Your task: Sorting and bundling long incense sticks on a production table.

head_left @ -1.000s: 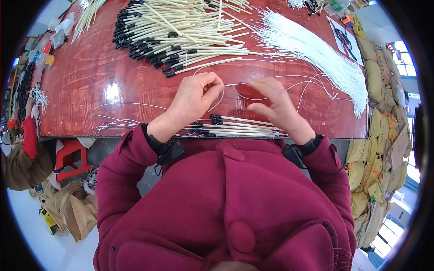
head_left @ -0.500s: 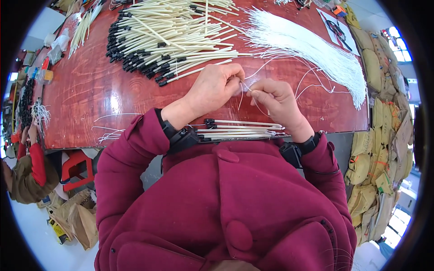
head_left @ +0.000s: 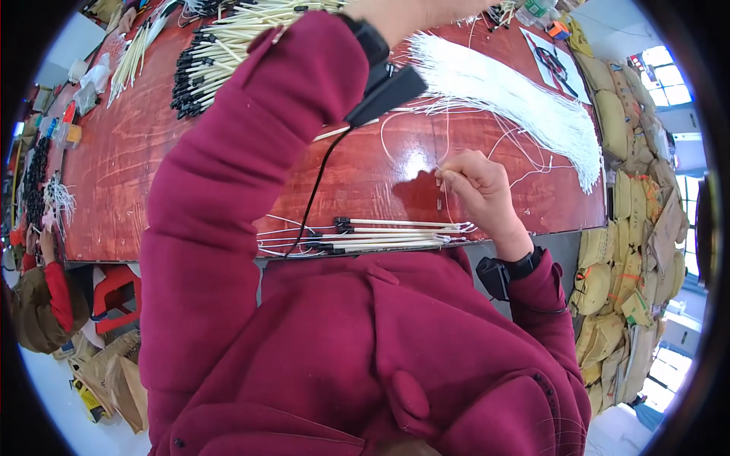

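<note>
Since half a second earlier, your left hand (head_left: 433,14) had parted from the right and swung forward, to just beyond the left end of the white bundle of cords (head_left: 502,83). Your right hand (head_left: 480,182) remained on your side of that bundle, in a narrow pinch on a thin white cord (head_left: 447,137), which ran from your grip toward the bundle's near side. The upper edge of the view cut off your left hand, so I could not tell whether it was spread or held anything.

The pinch took in very little of a fine cord, so a sideways tug could have slid it free. Such a tug might have come from the loose loops (head_left: 525,144) beside the bundle's near edge, had they tangled with it. The black strap (head_left: 323,178), hanging from your wrist unit (head_left: 388,95) left of the bundle, could have snagged too. Your left sleeve (head_left: 251,137) overlapped the pile of capped sticks (head_left: 217,57) in view, also left of the bundle; a low sweep back could have scattered some.
</note>
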Demonstrator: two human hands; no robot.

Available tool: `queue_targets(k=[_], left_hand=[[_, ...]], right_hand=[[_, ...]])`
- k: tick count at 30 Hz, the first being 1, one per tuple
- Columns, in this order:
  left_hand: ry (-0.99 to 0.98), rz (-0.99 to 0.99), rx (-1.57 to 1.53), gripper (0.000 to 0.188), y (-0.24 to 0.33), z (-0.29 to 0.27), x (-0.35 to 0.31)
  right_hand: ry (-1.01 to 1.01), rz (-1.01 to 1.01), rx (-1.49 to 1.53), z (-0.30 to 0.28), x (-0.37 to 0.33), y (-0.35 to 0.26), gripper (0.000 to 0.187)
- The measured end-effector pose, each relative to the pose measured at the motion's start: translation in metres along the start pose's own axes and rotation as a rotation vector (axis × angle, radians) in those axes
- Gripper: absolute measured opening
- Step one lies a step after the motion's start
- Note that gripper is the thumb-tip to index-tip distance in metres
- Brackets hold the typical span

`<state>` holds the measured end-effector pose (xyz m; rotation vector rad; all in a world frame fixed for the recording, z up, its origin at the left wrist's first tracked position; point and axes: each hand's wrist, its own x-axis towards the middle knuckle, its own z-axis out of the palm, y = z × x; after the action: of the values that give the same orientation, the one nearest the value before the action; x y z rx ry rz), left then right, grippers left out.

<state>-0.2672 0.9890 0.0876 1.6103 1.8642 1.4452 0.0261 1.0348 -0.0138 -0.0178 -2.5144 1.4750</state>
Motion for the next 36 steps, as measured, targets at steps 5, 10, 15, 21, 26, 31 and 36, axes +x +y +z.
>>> queue_targets(k=[5,10,15,21,26,31,36], left_hand=[[0.271,-0.008,0.547,0.078,0.015,0.018,-0.061],[-0.163,-0.178,0.151,0.024,0.028,0.073,-0.180],[-0.188,-0.415,0.040,0.023,0.030,0.081,-0.227],[-0.115,-0.378,-0.160,0.023,0.024,0.092,-0.243],[-0.204,-0.115,0.332,0.025,0.005,0.102,-0.239],[-0.484,-0.172,0.543,0.020,-0.028,0.116,-0.213],[-0.436,-0.058,0.388,0.018,-0.049,0.126,-0.162]], right_hand=[[0.033,-0.064,-0.271,-0.003,-0.002,0.006,0.005],[0.006,-0.152,-0.304,0.013,-0.003,0.010,0.007],[-0.033,-0.225,-0.283,0.024,0.001,-0.001,0.007],[-0.065,-0.248,-0.347,0.028,-0.009,0.003,0.005],[0.035,-0.209,-0.561,-0.001,-0.021,0.005,0.005],[0.194,-0.072,-0.574,-0.044,-0.037,0.011,0.002],[0.337,0.008,-0.551,-0.067,-0.047,0.019,0.003]])
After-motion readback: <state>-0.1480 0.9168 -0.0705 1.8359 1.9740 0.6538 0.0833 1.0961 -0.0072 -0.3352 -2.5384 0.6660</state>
